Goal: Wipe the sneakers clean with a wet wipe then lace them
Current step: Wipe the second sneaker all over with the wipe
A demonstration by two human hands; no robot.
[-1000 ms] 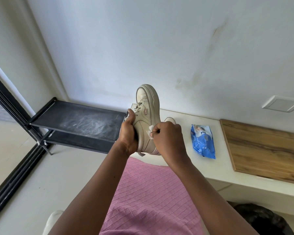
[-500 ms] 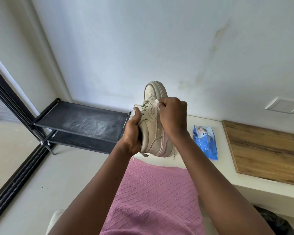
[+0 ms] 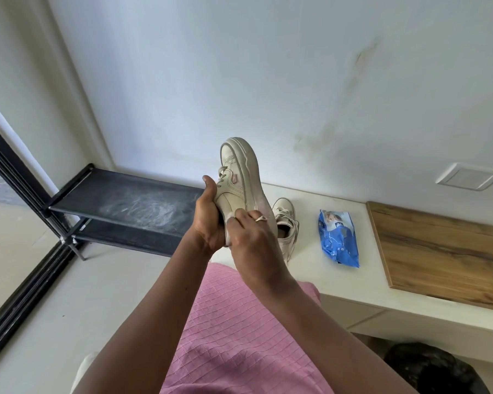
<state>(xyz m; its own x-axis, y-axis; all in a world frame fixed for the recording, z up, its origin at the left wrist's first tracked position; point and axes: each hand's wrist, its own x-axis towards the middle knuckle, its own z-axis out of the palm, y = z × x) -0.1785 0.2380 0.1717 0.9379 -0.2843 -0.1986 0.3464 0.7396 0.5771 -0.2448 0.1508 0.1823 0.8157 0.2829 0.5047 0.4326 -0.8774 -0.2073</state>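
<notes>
R hand (image 3: pixel 251 241) has slid from toe down to heel of cream sneaker (image 3: pixel 236 194), fingers curled on a barely seen wet wipe (image 3: pixel 230 219); L hand (image 3: pixel 208 218) grips the heel end, toe pointing up & away from both, left of blue wipes pack (image 3: pixel 337 240).

Single head-worn wide-angle view, forward and down, close over the raised sneaker (image 3: pixel 241 191), white ledge (image 3: pixel 339 282) beyond.

White ledge (image 3: pixel 308 268), sneaker (image 3: pixel 285 220), blue wipes pack (image 3: pixel 337 237), wooden board (image 3: pixel 444 251)
</notes>
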